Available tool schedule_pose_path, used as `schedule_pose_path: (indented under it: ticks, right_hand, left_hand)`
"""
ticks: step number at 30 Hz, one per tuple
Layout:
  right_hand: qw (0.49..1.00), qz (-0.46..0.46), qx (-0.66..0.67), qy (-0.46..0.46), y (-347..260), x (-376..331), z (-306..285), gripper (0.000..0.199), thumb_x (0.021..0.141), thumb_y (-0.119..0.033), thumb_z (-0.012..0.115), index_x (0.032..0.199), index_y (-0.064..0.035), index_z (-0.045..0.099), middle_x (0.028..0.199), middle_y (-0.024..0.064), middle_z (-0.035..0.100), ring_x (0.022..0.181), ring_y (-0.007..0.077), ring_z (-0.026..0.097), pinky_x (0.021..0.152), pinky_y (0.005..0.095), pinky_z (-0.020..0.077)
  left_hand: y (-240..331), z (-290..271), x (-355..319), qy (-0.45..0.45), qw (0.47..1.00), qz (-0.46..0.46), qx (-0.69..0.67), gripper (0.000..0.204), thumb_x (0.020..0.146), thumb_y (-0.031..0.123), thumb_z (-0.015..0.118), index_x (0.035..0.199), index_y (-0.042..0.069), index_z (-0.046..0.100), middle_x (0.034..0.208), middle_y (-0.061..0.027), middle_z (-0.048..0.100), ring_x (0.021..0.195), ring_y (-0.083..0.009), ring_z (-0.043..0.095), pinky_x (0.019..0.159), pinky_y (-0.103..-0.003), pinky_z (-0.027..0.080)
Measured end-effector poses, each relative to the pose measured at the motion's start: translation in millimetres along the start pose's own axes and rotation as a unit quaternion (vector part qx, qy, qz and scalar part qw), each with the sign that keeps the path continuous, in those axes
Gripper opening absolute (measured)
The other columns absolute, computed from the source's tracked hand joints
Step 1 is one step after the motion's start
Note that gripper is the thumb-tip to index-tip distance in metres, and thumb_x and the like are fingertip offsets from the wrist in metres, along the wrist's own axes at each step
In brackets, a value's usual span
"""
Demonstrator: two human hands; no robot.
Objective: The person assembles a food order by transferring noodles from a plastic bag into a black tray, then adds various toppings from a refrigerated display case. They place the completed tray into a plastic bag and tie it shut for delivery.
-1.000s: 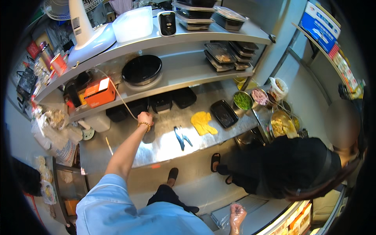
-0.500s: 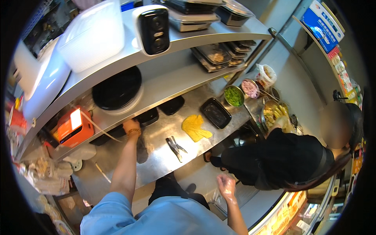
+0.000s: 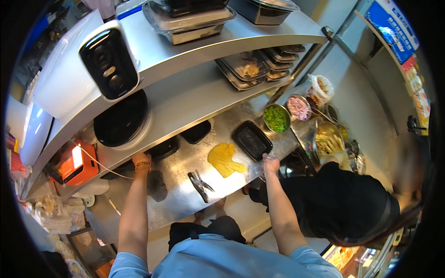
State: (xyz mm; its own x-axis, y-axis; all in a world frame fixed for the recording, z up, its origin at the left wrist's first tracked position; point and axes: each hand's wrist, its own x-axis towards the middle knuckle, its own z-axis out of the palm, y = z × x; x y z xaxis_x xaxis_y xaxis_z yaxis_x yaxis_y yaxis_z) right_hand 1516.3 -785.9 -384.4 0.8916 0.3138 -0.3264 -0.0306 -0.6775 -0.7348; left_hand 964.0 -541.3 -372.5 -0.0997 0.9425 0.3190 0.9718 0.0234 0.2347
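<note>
At the near corner of an empty black plastic tray (image 3: 251,139), my right hand (image 3: 271,164) has its fingers closed on the rim. It seems to wear a clear, shiny glove. My left hand (image 3: 142,160), with a beaded bracelet at the wrist, is under the shelf edge beside a black container (image 3: 163,148). Its fingers look curled, but the shelf hides what they hold, if anything. Between the hands, a yellow cloth or glove (image 3: 225,160) and black-handled scissors (image 3: 201,185) lie on the steel counter (image 3: 178,197).
Bowls of chopped greens (image 3: 276,118) and pink slices (image 3: 298,107) stand at the right. A co-worker in black (image 3: 343,201) reaches toward a food bowl (image 3: 328,141). Ahead runs a steel shelf (image 3: 185,104) with lidded trays (image 3: 243,69). An orange device (image 3: 79,164) sits left.
My right hand has come up from beside the counter to the black tray's corner. My left hand stays under the shelf edge. The view has shifted, and the co-worker has leaned.
</note>
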Motion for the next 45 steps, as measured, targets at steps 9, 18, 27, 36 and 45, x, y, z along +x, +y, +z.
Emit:
schedule_pose_path:
  ticks: [9,18,27,36,45]
  right_hand:
    - [0.946,0.097,0.278,-0.138,-22,28,7,0.014,0.079,-0.009,0.074,0.081,-0.0025,0.061,0.062,0.0069,0.056,0.043,0.0181,0.050,0.040,0.0327,0.0370]
    - [0.916,0.037,0.337,-0.215,-76,-49,0,0.015,0.083,-0.001,0.066,0.077,-0.0084,0.055,0.067,0.0025,0.056,0.053,0.0138,0.055,0.049,0.0257,0.0458]
    - [0.854,0.044,0.395,-0.335,-122,-145,135,0.007,0.086,0.004,0.058,0.091,-0.0010,0.056,0.078,0.0099,0.061,0.061,0.0192,0.063,0.051,0.0291,0.0530]
    - [0.910,0.066,0.284,-0.296,20,-147,-5,0.008,0.088,-0.005,0.066,0.090,-0.0029,0.059,0.076,0.0087,0.064,0.060,0.0162,0.061,0.053,0.0272,0.0504]
    - [0.935,0.157,0.292,-0.126,102,-149,-129,0.011,0.087,-0.010,0.068,0.092,-0.0047,0.059,0.076,0.0066,0.063,0.061,0.0155,0.060,0.055,0.0261,0.0501]
  left_hand:
    - [36,-47,10,-0.279,0.817,-0.396,-0.313,0.007,0.088,0.011,0.061,0.092,0.005,0.061,0.060,-0.0090,0.052,0.047,-0.0195,0.052,0.036,-0.035,0.039]
    - [60,-105,-19,-0.244,0.702,-0.359,-0.564,0.029,0.090,-0.005,0.048,0.110,0.011,0.034,0.076,-0.0258,0.062,0.055,-0.0350,0.066,0.047,-0.042,0.059]
    - [103,-173,-125,-0.281,0.716,-0.272,-0.578,0.030,0.094,-0.002,0.050,0.116,0.006,0.031,0.072,-0.0205,0.064,0.057,-0.0267,0.067,0.049,-0.035,0.058]
    - [177,-150,-169,-0.433,0.656,-0.216,-0.578,0.029,0.095,0.001,0.052,0.116,0.004,0.033,0.072,-0.0178,0.066,0.058,-0.0226,0.068,0.049,-0.031,0.057]
    - [385,-19,-216,-0.524,0.526,-0.309,-0.595,0.038,0.093,0.009,0.059,0.116,0.009,0.029,0.082,-0.0279,0.064,0.061,-0.0377,0.068,0.052,-0.046,0.059]
